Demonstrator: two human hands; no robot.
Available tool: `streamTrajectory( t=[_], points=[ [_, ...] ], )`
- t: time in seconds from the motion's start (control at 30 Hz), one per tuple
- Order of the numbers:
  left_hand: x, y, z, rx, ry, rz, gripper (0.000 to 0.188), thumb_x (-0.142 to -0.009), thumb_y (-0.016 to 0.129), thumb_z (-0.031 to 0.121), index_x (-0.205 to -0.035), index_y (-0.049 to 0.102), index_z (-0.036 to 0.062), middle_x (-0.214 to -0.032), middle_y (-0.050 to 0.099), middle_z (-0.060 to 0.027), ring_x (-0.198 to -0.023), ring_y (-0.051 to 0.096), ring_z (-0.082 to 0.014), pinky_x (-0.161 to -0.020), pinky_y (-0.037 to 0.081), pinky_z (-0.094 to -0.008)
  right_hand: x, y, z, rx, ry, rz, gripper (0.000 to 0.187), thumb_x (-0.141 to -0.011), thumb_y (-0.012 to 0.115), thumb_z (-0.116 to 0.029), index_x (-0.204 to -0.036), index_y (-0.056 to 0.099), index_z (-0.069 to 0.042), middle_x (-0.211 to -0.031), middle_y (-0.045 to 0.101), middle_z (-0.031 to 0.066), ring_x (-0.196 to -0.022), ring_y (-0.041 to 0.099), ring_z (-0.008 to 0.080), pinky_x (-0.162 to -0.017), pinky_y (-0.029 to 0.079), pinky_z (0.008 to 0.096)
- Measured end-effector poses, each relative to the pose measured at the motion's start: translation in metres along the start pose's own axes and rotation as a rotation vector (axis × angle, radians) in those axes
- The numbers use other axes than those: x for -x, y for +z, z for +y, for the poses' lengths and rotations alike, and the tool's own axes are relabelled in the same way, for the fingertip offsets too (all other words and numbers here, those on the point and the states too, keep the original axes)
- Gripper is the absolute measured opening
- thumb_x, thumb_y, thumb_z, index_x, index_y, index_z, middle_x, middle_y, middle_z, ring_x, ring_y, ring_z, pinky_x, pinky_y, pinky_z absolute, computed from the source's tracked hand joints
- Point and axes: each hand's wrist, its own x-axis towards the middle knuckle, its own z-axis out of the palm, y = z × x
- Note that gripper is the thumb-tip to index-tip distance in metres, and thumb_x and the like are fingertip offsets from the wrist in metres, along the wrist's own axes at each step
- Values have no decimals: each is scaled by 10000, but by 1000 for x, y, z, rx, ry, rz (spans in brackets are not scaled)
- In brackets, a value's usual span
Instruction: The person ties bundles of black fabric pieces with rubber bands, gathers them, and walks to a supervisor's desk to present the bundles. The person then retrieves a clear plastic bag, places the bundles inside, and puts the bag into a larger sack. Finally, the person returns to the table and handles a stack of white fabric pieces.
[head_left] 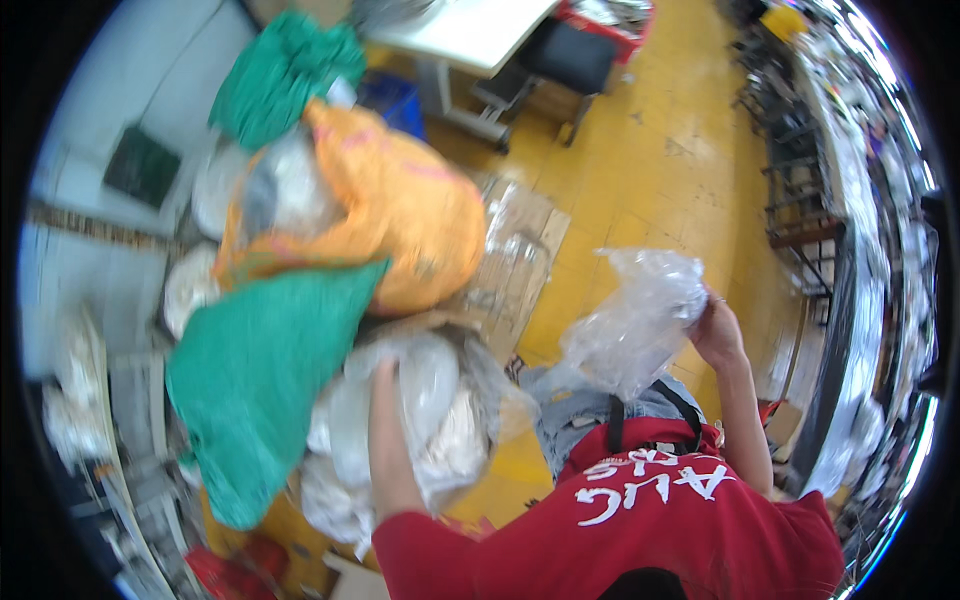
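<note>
Yellow flooring (pixel 690 150) ran through the cluttered room. At the left slumped a green sack (pixel 260 385), with an orange sack (pixel 430 225) just beyond it. Beside the green one, the left hand (pixel 386 370) reached down to a heap of pale plastic (pixel 430 385); its fingers were blurred, and whether they gripped anything could not be told. Farther right hung a crumpled clear bag (pixel 635 320), its right edge clamped in the right hand's (pixel 715 330) closed fingers.
</note>
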Motion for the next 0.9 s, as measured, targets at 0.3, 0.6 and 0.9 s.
streamTrajectory(
  t=[0.3, 0.6, 0.9],
  points=[
    [183, -140, 56, -850, 323, -148, 473, -897, 586, 383, -1181, 614, 7, -1115, 651, -210, -1023, 624, -366, -936, 450, -445, -19, -31, -7, -114, -50, 99, 416, -1043, 301, -345, -1291, 508, -82, -1154, 629, 40, -1039, 601, 150, -902, 493, 327],
    [323, 194, 325, 759, 272, -1372, 615, -904, 653, 162, -1416, 360, -12, -1396, 430, -97, -1195, 462, -162, -999, 394, -314, -44, -41, -104, -309, -220, -20, 434, -973, 494, -435, -1096, 607, -34, -967, 664, 38, -816, 631, 151, -707, 514, 292],
    [397, 340, 584, 334, 605, -1052, 231, -919, 654, 227, -970, 688, 4, -876, 670, -21, -775, 604, -77, -623, 519, -260, -141, -303, -275, -609, -701, 688, 306, -890, 683, -265, -680, 507, -129, -614, 473, -61, -541, 433, 72, -486, 328, 233]
  ],
)
